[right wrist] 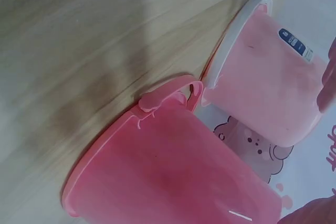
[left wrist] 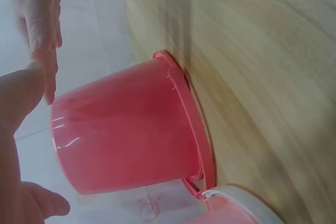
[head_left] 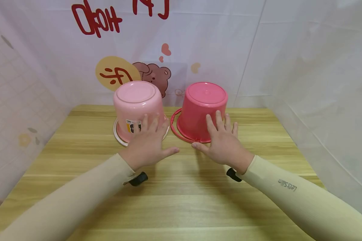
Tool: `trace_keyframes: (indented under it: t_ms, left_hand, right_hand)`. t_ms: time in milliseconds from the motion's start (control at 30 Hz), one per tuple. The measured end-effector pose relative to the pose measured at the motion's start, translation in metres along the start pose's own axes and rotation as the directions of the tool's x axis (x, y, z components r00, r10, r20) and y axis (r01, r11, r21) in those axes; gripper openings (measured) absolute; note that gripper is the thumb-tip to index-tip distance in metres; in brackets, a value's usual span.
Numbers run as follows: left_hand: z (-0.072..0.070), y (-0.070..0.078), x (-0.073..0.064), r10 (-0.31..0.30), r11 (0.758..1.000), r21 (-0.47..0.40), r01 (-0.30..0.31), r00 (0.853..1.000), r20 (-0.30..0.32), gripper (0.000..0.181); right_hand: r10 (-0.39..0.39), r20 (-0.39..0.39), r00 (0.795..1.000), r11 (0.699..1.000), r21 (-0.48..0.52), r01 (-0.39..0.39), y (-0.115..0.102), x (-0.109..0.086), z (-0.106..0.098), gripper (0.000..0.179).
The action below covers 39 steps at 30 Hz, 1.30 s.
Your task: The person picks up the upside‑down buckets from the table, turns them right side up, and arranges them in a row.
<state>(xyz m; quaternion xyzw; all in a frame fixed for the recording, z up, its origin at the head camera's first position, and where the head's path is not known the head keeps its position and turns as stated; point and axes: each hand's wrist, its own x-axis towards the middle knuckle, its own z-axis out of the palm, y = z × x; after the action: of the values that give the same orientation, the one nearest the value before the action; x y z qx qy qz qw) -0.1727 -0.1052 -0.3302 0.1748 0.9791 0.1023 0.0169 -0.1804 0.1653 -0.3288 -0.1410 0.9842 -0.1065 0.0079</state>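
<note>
Two buckets stand upside down side by side on the table. The left one is a light pink bucket (head_left: 122, 110) with a white rim and a sticker (head_left: 129, 126), partly hidden behind fingers. To its right is a deep pink bucket (head_left: 196, 115), its handle (head_left: 175, 130) lying down at the rim. My left hand (head_left: 147, 144) is held out before the light pink bucket, fingers spread, holding nothing. Likewise, my right hand (head_left: 224, 143) is spread in front of the deep pink bucket. In the wrist views both hands appear raised beside the buckets; whether fingertips touch them I cannot tell.
The buckets are near the back edge of the wood-grain table (head_left: 181, 201). A white cloth backdrop (head_left: 217, 43) with red lettering and a cartoon bear (head_left: 158, 77) hangs behind them. White cloth also flanks the left and right sides.
</note>
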Motion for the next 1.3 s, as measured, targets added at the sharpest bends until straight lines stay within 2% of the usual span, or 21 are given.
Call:
trace_keyframes:
  t_ms: [267,367,567,967,1133,1300]
  left_hand:
    - [0.012,0.001,0.015,0.094,0.995,0.032,-0.095,0.995,0.034,0.102]
    - [0.016,0.001,0.023,0.133,0.989,0.050,-0.137,0.989,0.065,0.100]
    - [0.025,0.001,0.038,0.189,0.981,0.021,-0.195,0.970,0.152,0.093]
    - [0.044,0.004,0.067,0.212,0.975,0.004,-0.220,0.942,0.259,0.085]
    - [0.053,0.008,0.076,0.208,0.975,0.006,-0.220,0.927,0.312,0.083]
    - [0.060,0.011,0.080,0.213,0.973,0.008,-0.229,0.914,0.345,0.081]
  right_hand:
    - [-0.026,-0.016,1.000,0.999,-0.026,0.026,0.005,-0.001,0.005,0.102]
    - [-0.034,0.001,0.999,0.999,-0.039,0.034,0.008,-0.001,0.008,0.096]
    - [-0.044,0.050,0.998,0.997,-0.067,0.048,0.013,0.001,0.015,0.087]
    - [-0.066,0.177,0.982,0.988,-0.128,0.090,0.029,0.011,0.033,0.076]
    - [-0.080,0.205,0.975,0.983,-0.146,0.111,0.034,0.017,0.043,0.075]
    - [-0.060,0.256,0.965,0.985,-0.143,0.099,0.032,0.020,0.046,0.077]
